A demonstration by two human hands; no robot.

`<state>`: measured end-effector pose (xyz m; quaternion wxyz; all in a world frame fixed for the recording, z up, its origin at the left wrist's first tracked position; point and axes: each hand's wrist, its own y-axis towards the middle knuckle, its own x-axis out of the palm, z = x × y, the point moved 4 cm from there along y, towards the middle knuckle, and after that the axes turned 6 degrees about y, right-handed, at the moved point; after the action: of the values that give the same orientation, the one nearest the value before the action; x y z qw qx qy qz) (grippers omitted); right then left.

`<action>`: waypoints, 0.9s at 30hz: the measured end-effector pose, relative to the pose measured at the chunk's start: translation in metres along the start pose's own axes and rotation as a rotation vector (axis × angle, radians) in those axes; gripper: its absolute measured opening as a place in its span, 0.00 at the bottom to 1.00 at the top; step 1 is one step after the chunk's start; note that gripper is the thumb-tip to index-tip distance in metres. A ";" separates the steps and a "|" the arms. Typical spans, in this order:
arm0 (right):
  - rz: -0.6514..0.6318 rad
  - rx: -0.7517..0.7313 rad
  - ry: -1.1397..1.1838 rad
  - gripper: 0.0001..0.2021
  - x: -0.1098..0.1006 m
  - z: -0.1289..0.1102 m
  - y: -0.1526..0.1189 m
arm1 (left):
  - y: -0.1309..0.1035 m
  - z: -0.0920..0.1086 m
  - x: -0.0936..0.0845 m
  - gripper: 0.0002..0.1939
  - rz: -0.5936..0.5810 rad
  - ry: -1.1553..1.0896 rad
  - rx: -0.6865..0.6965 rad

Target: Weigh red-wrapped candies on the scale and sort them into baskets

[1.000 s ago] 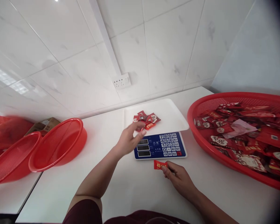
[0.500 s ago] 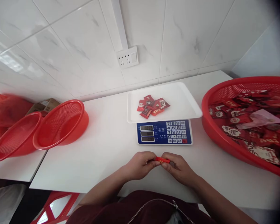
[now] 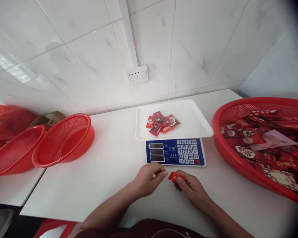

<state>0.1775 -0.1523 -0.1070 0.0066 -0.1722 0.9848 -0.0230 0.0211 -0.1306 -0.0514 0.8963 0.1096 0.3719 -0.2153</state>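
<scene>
My right hand (image 3: 190,188) pinches a small red packet (image 3: 173,176) between thumb and fingers, over the white table in front of the scale. Just left of the packet, my left hand (image 3: 150,178) has its thumb and fingertips pressed together, with nothing showing between them. The blue scale (image 3: 175,151) has a white tray (image 3: 191,123) on top. Several red and dark red packets (image 3: 161,123) lie in a small pile on the tray's left half. At the right, a large red basket (image 3: 223,138) holds many similar packets.
Two red plastic baskets (image 3: 62,140) stand at the left of the table, near a red plastic bag (image 3: 11,120) and a cardboard box (image 3: 49,118). Behind is a tiled wall with a socket (image 3: 137,74).
My left hand has let go of the red packet and moved slightly left. The packet is now in my right hand alone. The camera view has tilted up a little.
</scene>
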 end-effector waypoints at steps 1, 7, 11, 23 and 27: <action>0.046 0.024 0.065 0.23 -0.002 0.001 0.000 | 0.007 -0.001 -0.010 0.11 0.074 0.037 0.018; 0.210 0.106 0.317 0.23 -0.011 0.005 0.002 | 0.059 -0.009 -0.068 0.07 0.390 0.359 0.059; 0.183 0.095 0.315 0.23 -0.012 0.009 0.003 | 0.084 -0.011 -0.074 0.07 0.371 0.508 0.006; 0.143 0.107 0.254 0.23 -0.007 0.010 0.003 | 0.099 -0.010 -0.064 0.11 0.302 0.606 -0.137; 0.174 0.120 0.206 0.24 -0.009 0.011 0.004 | 0.092 -0.010 -0.069 0.11 0.335 0.505 -0.168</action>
<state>0.1850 -0.1456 -0.1178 -0.0825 -0.0821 0.9883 -0.0985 0.0145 -0.0243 -0.0063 0.8045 0.1447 0.5760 0.0007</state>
